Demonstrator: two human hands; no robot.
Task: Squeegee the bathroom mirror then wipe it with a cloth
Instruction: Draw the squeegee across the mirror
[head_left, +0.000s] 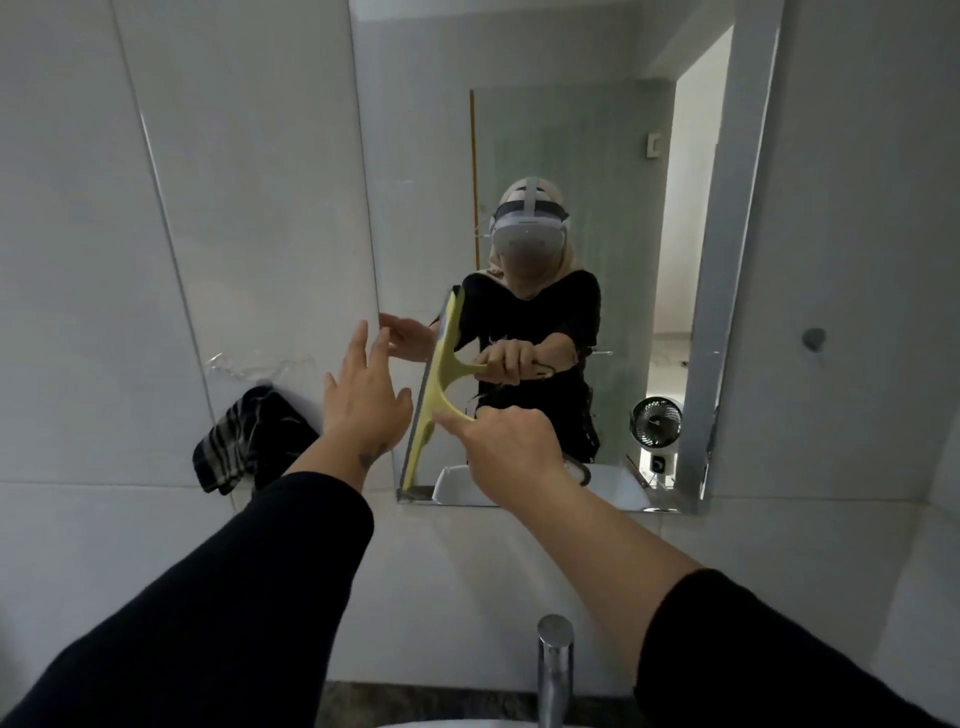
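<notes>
The bathroom mirror (561, 130) hangs on the tiled wall ahead. My right hand (511, 449) grips the handle of a yellow squeegee (434, 395), whose long blade stands almost upright against the glass near the mirror's left edge, reaching down to its lower left corner. My left hand (363, 397) is raised with fingers spread, just left of the blade and over the mirror's left border, holding nothing. A dark checked cloth (244, 441) hangs on the wall to the left of the mirror.
A chrome tap (555, 670) rises at the bottom centre above a white basin rim. A small hook (813, 339) sits on the wall right of the mirror. The glass reflects a person, a small fan and a doorway.
</notes>
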